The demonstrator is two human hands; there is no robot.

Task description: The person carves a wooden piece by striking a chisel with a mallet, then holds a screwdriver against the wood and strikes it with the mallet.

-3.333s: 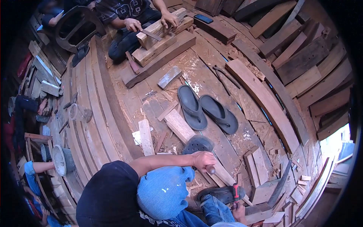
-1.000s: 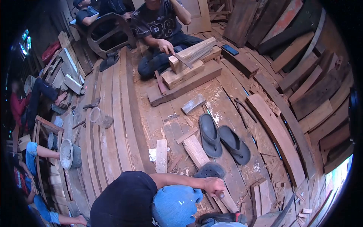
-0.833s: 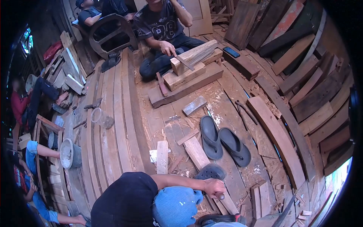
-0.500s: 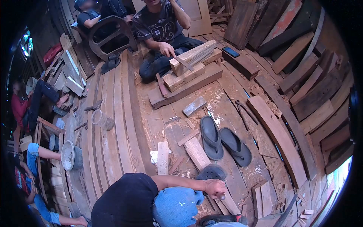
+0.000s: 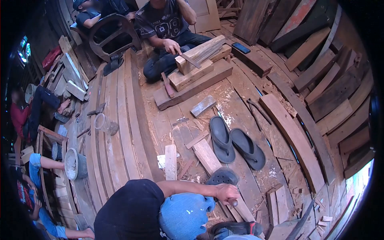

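My left hand (image 5: 226,193) reaches across from a black sleeve (image 5: 128,210), beside my denim-covered knee (image 5: 184,216). Its fingers are closed around a rounded wooden handle (image 5: 233,203), whose end pokes out below them; the rest of that tool is hidden. Just beyond the hand is a dark clog (image 5: 223,176) with holes in it. A pale board (image 5: 206,157) runs from there up the floor, near a pair of dark flip-flops (image 5: 222,140). At the bottom edge lies a dark shoe (image 5: 232,230) with a red part. My right hand is out of view.
Across from me a seated person's hand (image 5: 172,46) holds a flat tool against a wooden block (image 5: 200,54). Long planks (image 5: 128,120) lie on the left, with a clear plastic cup (image 5: 102,122) and bucket (image 5: 76,164). Pincers (image 5: 258,112) and a beam (image 5: 294,142) lie right.
The view has tilted slightly, so most floor items sit a little higher and farther left. My left hand keeps its grip on the handle and has barely moved.
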